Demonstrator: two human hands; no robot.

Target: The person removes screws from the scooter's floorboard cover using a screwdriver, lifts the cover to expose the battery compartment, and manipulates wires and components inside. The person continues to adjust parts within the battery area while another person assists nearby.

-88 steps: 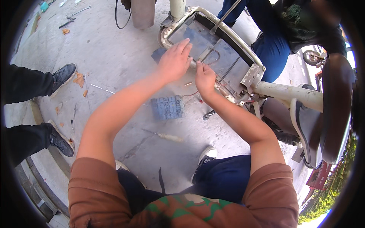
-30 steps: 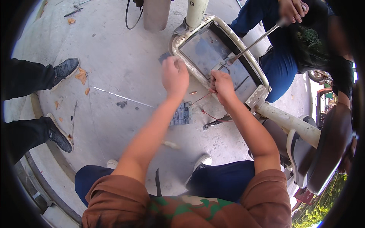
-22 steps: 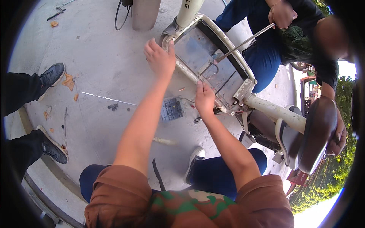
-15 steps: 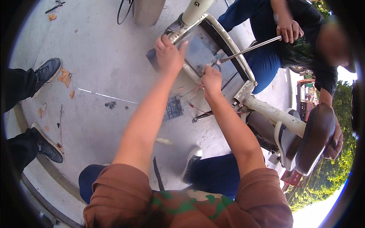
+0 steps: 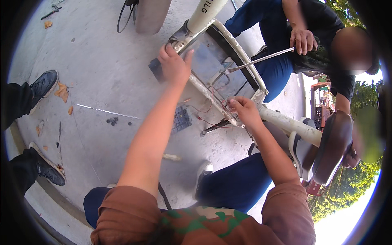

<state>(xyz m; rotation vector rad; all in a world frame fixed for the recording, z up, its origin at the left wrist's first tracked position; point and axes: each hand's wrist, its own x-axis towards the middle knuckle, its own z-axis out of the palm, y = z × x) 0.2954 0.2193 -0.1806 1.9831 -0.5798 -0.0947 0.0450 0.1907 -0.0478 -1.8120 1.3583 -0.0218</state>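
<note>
My left hand (image 5: pixel 174 65) grips the near left corner of a scooter's worn, cream-coloured frame (image 5: pixel 206 87), its thumb standing apart. At the frame's near right part, my right hand (image 5: pixel 245 111) is closed in a pinch on a thin red wire (image 5: pixel 224 104). Inside the frame lies a grey battery box (image 5: pixel 212 53) with a bent metal handle or loop on top. Across the frame, a co-worker's hand (image 5: pixel 303 40) holds a long metal pry bar (image 5: pixel 261 59), whose tip rests at that loop. The co-worker's other hand is by the brown seat (image 5: pixel 335 143).
On the concrete floor lie a dark grid-like plate (image 5: pixel 181 119), a thin metal rod (image 5: pixel 108 111), small black parts (image 5: pixel 112 121) and a pale-handled tool (image 5: pixel 172 157). Another person's shoes (image 5: pixel 45 85) stand at the left. The scooter's white column (image 5: pixel 207 14) rises at the top.
My right hand has moved from the battery's loop toward the right along the frame. The pry bar's tip has shifted slightly left and down in view. My left hand stays on the corner.
</note>
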